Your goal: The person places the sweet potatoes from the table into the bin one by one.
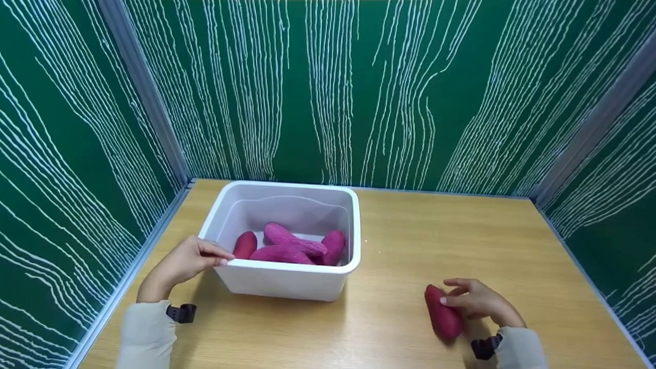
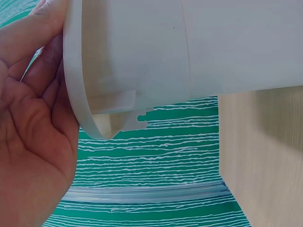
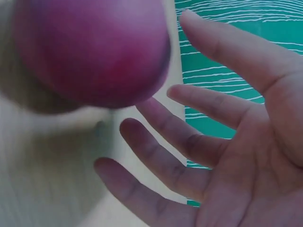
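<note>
A white plastic bin (image 1: 287, 279) stands left of centre on the table. Its near left rim (image 2: 73, 61) is pinched between the thumb and fingers of my left hand (image 1: 190, 259). Inside lie several sweet potatoes: a dark red one (image 1: 246, 245) at the left and pinkish-purple ones (image 1: 287, 236) heaped beside it. To the right, another red sweet potato (image 1: 444, 315) is on the tabletop. My right hand (image 1: 476, 300) is beside and over it, with fingers spread and loosely bent. In the right wrist view this sweet potato (image 3: 94, 52) appears close to the fingertips, not enclosed by them.
The wooden table (image 1: 400, 220) is bounded by green panels (image 1: 328, 92) with white wavy lines at the back and both sides. Metal posts (image 1: 148, 97) stand at the back corners. Dark wrist cameras (image 1: 182, 312) sit on both sleeves.
</note>
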Motion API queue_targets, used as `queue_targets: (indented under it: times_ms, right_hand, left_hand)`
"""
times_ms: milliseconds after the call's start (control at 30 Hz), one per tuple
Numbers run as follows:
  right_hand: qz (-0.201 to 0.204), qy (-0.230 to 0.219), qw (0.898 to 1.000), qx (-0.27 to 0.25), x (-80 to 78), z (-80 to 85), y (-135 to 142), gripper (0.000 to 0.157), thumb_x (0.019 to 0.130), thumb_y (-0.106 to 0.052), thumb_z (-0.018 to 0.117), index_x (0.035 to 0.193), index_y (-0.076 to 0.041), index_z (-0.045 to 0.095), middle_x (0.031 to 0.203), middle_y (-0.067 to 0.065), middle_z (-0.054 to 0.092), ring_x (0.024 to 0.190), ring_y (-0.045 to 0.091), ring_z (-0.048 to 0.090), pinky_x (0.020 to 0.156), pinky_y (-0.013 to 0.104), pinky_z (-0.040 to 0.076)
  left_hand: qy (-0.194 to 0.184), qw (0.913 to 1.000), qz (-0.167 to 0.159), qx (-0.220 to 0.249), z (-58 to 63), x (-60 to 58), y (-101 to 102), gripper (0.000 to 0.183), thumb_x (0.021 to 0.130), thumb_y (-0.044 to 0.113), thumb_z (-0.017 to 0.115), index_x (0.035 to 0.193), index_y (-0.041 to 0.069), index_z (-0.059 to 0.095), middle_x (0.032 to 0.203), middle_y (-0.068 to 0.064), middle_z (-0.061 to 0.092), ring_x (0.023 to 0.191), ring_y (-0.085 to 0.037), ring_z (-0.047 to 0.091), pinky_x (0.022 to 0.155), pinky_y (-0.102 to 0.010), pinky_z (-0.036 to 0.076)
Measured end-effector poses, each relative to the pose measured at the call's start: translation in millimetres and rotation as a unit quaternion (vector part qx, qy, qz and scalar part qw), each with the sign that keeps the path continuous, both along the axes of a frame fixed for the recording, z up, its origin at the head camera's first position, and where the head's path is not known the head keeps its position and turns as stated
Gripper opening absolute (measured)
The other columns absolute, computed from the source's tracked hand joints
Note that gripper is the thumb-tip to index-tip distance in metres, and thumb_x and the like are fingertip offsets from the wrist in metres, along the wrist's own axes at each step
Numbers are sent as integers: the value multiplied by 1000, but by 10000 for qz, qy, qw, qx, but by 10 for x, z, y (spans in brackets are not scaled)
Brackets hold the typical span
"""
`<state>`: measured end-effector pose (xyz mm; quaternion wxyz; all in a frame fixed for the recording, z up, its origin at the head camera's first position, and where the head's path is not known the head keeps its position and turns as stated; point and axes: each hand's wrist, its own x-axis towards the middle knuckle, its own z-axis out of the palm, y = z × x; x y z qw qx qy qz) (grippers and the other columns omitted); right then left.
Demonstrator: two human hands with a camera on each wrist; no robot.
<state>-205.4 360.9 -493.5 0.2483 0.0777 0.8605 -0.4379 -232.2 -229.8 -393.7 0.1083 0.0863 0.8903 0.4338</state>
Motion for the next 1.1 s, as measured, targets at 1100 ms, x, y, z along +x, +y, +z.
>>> queue_targets:
  times_ms: [1100]
  right_hand:
    - [-26,67,9995,-306,60,-190,-205,64,90,-34,69,133,9,50,115,18,61,91,27,61,75,42,54]
  left_hand:
    - [168,9998,-98,-71,-26,-4,-20,14,87,4,71,98,9,79,110,-12,69,113,-36,52,98,-54,43]
